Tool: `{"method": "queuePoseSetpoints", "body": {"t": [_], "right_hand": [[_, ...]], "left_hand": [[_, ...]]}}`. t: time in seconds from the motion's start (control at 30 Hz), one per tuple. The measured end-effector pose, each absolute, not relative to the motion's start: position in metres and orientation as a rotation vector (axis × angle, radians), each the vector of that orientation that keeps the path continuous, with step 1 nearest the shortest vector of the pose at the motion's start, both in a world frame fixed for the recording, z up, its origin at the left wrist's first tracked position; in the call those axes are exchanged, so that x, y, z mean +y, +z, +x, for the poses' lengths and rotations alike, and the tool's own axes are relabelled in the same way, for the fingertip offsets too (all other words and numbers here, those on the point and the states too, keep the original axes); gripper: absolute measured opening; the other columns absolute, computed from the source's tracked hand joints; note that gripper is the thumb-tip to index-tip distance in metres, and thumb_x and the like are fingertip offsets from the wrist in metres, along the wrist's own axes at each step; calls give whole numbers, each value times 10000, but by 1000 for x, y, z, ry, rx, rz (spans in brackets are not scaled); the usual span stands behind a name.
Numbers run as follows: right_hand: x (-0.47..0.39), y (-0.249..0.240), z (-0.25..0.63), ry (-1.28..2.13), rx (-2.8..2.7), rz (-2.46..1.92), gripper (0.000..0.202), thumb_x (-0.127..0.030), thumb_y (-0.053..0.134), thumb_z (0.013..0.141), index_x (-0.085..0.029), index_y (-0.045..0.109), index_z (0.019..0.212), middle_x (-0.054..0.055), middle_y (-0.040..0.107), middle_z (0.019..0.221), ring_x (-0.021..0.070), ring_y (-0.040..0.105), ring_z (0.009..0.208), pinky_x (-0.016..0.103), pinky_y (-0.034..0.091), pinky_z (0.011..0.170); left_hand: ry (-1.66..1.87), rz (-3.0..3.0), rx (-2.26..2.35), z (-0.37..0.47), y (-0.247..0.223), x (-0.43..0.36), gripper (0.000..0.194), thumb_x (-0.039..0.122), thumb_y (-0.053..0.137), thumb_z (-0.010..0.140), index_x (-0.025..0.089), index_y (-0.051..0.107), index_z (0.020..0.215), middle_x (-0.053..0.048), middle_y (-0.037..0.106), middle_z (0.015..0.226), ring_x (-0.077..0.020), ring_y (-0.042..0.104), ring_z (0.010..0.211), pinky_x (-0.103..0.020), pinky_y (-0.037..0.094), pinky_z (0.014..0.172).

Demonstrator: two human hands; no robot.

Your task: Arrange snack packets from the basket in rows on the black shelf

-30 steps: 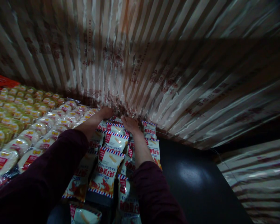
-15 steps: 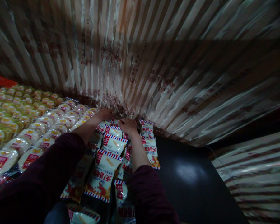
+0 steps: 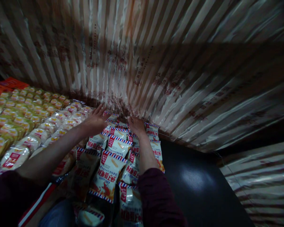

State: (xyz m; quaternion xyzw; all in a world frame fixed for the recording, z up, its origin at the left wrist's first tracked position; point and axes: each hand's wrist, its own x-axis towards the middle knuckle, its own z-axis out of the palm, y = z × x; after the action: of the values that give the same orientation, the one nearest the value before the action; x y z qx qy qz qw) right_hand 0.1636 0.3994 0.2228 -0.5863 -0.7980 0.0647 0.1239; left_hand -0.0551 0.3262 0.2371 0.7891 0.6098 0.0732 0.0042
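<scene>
Rows of white snack bags (image 3: pixel 109 171) with red lettering and striped red-and-blue edges lie on a dark surface. My left hand (image 3: pixel 98 121) is open, its fingers spread, over the left edge of the back rows, beside the wrapped round cakes (image 3: pixel 39 134). Further right, my right hand (image 3: pixel 136 126) reaches to the back row of bags by the striped wall. Its fingers are only partly visible and appear to rest loosely on the bags, with nothing seen gripped. A snack bag (image 3: pixel 156 149) stands just right of that forearm.
Yellow-wrapped cakes (image 3: pixel 21 121) fill the far left, with orange packets (image 3: pixel 10 84) behind them. A striped, plastic-covered wall (image 3: pixel 142 63) rises at the back. On the right is a dark board (image 3: pixel 191 176), with a thin cord (image 3: pixel 223 160) near its far corner.
My left hand has lifted off the bags and moved left, its fingers now spread. My right hand has shifted slightly at the back row. The view has shifted a little.
</scene>
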Motion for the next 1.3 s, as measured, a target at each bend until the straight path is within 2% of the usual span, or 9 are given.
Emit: {"method": "queuePoseSetpoints", "body": {"t": [0.13,0.37,0.57,0.7,0.8,0.87,0.97,1.17,1.3], "right_hand": [[397,232,169,197,-2350,-1622,315,-302,401,936,-210,666,1078,40,685,1124,167,607,1052,252,399,919],[382,244,163,201,-2354,-1563,312,-269,444,919,-185,636,1150,50,639,1216,167,559,1149,263,372,994],[368,242,130,210,-2576,-1371,341,-258,397,939,-177,603,1199,65,625,1230,161,539,1159,272,365,1004],[366,236,100,185,-2725,-1340,443,-361,353,951,-179,490,1331,86,511,1374,193,441,1275,337,301,1076],[369,233,79,243,-2882,-1433,559,-491,410,901,-217,418,1388,97,424,1446,254,432,1294,387,335,1058],[371,232,70,267,-2943,-1513,611,-529,470,855,-248,406,1393,99,437,1437,282,474,1258,404,377,1020],[375,230,63,223,-2913,-1573,555,-461,487,851,-267,435,1368,84,491,1393,275,513,1220,394,415,977],[381,225,62,136,-2820,-1600,429,-385,470,876,-233,533,1272,91,589,1285,243,572,1145,347,458,902],[387,222,63,176,-2790,-1538,409,-361,489,883,-219,545,1263,88,604,1269,227,572,1145,333,447,926]], "left_hand": [[656,2578,1837,-60,212,224,481,394,441,865,319,439,1341,-27,204,1551,-258,33,1445,-497,231,1137],[859,2496,1960,-50,140,119,623,344,581,786,325,389,1378,-72,318,1504,-327,81,1429,-575,348,1064],[900,2420,2009,-44,133,111,621,278,520,824,308,334,1415,-86,286,1517,-311,141,1424,-556,352,1069],[900,2469,1976,-40,136,117,556,230,486,848,228,387,1395,-116,218,1539,-323,180,1415,-516,353,1074],[903,2467,2013,-37,134,121,521,207,478,866,214,399,1381,-110,209,1543,-314,213,1407,-474,382,1055],[908,2464,2043,-35,133,123,519,203,483,864,211,403,1376,-112,210,1542,-313,233,1399,-459,395,1044],[894,2454,2062,-34,133,128,517,178,483,853,208,417,1365,-119,184,1547,-316,237,1397,-451,401,1037],[931,2386,2115,-30,133,137,496,159,466,851,220,447,1342,-108,158,1557,-324,222,1402,-471,395,1039],[943,2350,2151,-26,131,144,443,180,472,858,202,498,1300,-136,181,1547,-342,240,1393,-493,386,1034]]}}
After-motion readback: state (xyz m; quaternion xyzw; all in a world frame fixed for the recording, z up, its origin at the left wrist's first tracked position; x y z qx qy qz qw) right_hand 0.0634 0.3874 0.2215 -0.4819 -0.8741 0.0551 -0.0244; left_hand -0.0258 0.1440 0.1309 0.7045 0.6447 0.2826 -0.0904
